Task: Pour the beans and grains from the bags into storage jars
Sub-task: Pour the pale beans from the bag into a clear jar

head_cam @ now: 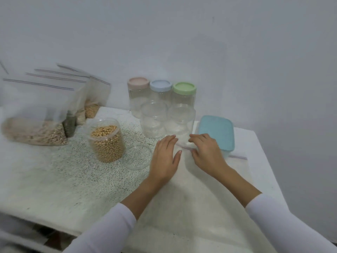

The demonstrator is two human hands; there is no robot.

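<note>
Head view. Nearest the camera, two white sleeves point(113, 227) lead to both hands, which lie on a flat, clear zip bag point(191, 179) spread across the near right of the speckled counter point(54, 176). The bag looks emptied or close to it; blur prevents certainty.

Left hand point(165, 157): fingers straight and together, palm down, pressing on the bag's left part. It grasps nothing.

Right hand point(206, 154): fingers bent at the bag's zip edge point(237, 157), near the blue-lidded box point(217, 132). Whether it pinches the plastic or merely rests on it cannot be told.

Progress, as judged:
- One open jar point(106, 141), left of the hands, holds yellow beans nearly to the top. Its clear lid point(137, 157) lies on the counter beside it, not yet fitted.
- Two open jars just beyond the hands, the left one point(154, 121) and the right one point(180, 123), show some white contents low down; the amount is unclear.
- Three lidded jars at the far wall, pink point(138, 94), blue point(160, 94) and green point(184, 95), appear empty.
- Several filled bags point(36, 128) stand at the far left, unpoured.

Assessment: an early stage, with most bags and jars outstanding.
</note>
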